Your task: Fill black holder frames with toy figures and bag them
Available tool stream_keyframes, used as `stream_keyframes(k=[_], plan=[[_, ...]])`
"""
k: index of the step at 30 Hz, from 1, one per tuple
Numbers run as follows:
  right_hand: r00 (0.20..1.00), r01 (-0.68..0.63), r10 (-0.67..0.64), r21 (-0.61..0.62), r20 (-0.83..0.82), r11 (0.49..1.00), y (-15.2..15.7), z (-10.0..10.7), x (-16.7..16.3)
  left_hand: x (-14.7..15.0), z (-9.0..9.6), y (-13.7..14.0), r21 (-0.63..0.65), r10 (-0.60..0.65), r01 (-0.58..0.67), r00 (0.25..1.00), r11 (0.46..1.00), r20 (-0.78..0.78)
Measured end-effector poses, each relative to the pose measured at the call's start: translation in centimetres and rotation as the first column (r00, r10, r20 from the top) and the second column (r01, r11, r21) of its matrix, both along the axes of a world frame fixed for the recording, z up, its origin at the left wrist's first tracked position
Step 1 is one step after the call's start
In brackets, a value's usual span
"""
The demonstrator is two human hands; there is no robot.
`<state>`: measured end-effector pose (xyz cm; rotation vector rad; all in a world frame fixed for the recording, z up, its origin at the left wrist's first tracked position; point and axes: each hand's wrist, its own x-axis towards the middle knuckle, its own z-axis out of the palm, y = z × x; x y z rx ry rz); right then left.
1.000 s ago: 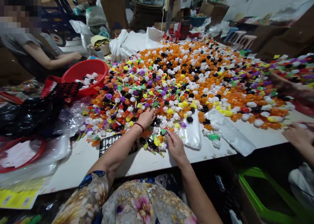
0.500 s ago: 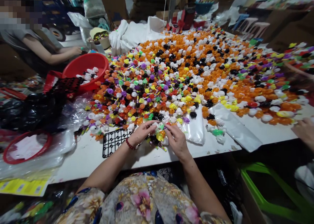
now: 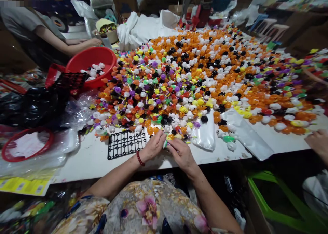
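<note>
My left hand (image 3: pixel 153 146), with a dark red bead bracelet at the wrist, is closed round a small white and green plastic piece (image 3: pixel 165 144) above the table's front edge. The thumb and fingers of my right hand (image 3: pixel 181 154) pinch that piece from the other side; the fingers hide most of it. Just behind both hands begins a big heap of small plastic toy pieces (image 3: pixel 164 90) in orange, white, black, yellow, purple and green. To the left of my left hand lies a black plastic grid (image 3: pixel 125 144), flat on the white table (image 3: pixel 87 162).
Clear plastic bags (image 3: pixel 205 135) lie right of my hands. A red basin (image 3: pixel 107 61) holding white pieces stands at the left, beside a co-worker's arm (image 3: pixel 58 46). A red basket (image 3: pixel 50 147) sits at front left. Another person's hand (image 3: pixel 317 141) rests at the right edge.
My hands have drawn closer together and slightly down, away from the heap. Both now grip one small piece instead of reaching among the loose ones. The co-worker's hand at left has shifted.
</note>
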<state>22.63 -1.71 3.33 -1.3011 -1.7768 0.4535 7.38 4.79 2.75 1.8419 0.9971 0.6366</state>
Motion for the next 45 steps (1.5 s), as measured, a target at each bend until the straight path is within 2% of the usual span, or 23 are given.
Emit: stream_keyframes(k=[4,7,10,11,13,15,17,18,19,21,23,25,27,28,30,31,33,36,39,42,45], plan=[[1.000,0.026,-0.026,-0.011,0.007,1.000,-0.5,-0.6,-0.8,0.2,-1.1,-0.8,0.022,0.044,-0.043,0.999,0.999,-0.027],[0.998,0.060,-0.060,-0.019,0.000,0.998,0.0,-1.1,0.8,0.3,-0.6,0.0,0.072,0.090,-0.084,0.992,0.994,-0.086],[0.959,0.261,-0.264,0.046,0.102,0.964,1.2,-1.5,3.6,0.9,0.7,2.7,0.179,0.166,-0.120,0.949,0.976,-0.268],[0.922,0.342,-0.351,0.081,0.164,0.936,1.8,-1.6,4.5,1.3,1.0,3.8,0.218,0.167,-0.095,0.924,0.971,-0.343],[0.845,0.433,-0.456,0.144,0.279,0.890,3.4,-1.6,5.6,2.1,1.3,5.8,0.258,0.094,0.042,0.864,0.965,-0.494],[0.838,0.392,-0.425,0.164,0.342,0.905,5.7,-1.4,5.6,2.9,1.1,7.1,0.236,0.002,0.184,0.784,0.954,-0.621],[0.890,0.257,-0.285,0.126,0.356,0.958,8.4,-1.2,4.8,3.3,0.5,7.6,0.219,-0.031,0.246,0.730,0.944,-0.683],[0.910,0.188,-0.208,0.089,0.358,0.978,9.9,-1.1,4.2,3.3,0.2,7.6,0.227,-0.026,0.244,0.731,0.943,-0.682],[0.921,0.130,-0.136,0.040,0.364,0.991,11.3,-1.0,3.5,3.2,-0.1,7.4,0.244,-0.010,0.225,0.754,0.943,-0.657],[0.917,0.036,0.000,-0.082,0.400,0.996,13.9,-0.8,2.1,2.5,-0.6,6.8,0.292,0.041,0.136,0.849,0.947,-0.527],[0.881,-0.031,0.115,-0.186,0.459,0.982,15.7,-0.8,0.7,1.3,-0.7,6.1,0.317,0.141,-0.043,0.946,0.947,-0.292],[0.833,-0.049,0.176,-0.247,0.525,0.968,16.6,-0.8,-0.5,-0.1,-0.7,5.4,0.221,0.264,-0.256,0.964,0.941,-0.006],[0.802,-0.037,0.186,-0.263,0.567,0.964,16.8,-0.9,-1.5,-1.3,-0.6,4.9,-0.059,0.375,-0.372,0.895,0.926,0.243],[0.804,-0.032,0.180,-0.261,0.567,0.965,16.6,-1.0,-1.8,-1.9,-0.5,4.6,-0.232,0.423,-0.362,0.843,0.903,0.332],[0.843,-0.037,0.158,-0.238,0.514,0.971,15.8,-1.1,-2.1,-2.8,-0.4,4.2,-0.514,0.503,-0.250,0.743,0.820,0.441],[0.875,-0.036,0.138,-0.221,0.463,0.975,15.2,-1.1,-2.0,-3.1,-0.3,4.1,-0.596,0.529,-0.188,0.707,0.780,0.469],[0.940,-0.015,0.076,-0.181,0.331,0.983,13.5,-1.0,-1.4,-3.6,-0.2,3.8,-0.671,0.555,-0.112,0.669,0.733,0.495],[0.991,0.023,-0.006,-0.131,0.132,0.991,10.1,-0.5,-0.2,-3.8,0.0,3.3,-0.669,0.539,-0.110,0.693,0.735,0.478],[1.000,0.009,-0.009,-0.111,0.002,0.994,6.8,0.2,0.6,-3.6,0.2,2.8,-0.550,0.421,-0.151,0.811,0.822,0.406],[0.999,-0.031,0.027,-0.080,-0.047,0.996,4.5,0.8,1.1,-3.3,0.2,2.1,-0.380,0.226,-0.090,0.915,0.921,0.333],[1.000,-0.027,0.027,-0.023,-0.016,0.999,3.2,1.2,1.5,-3.0,0.2,1.5,-0.315,0.106,-0.015,0.956,0.949,0.275]])
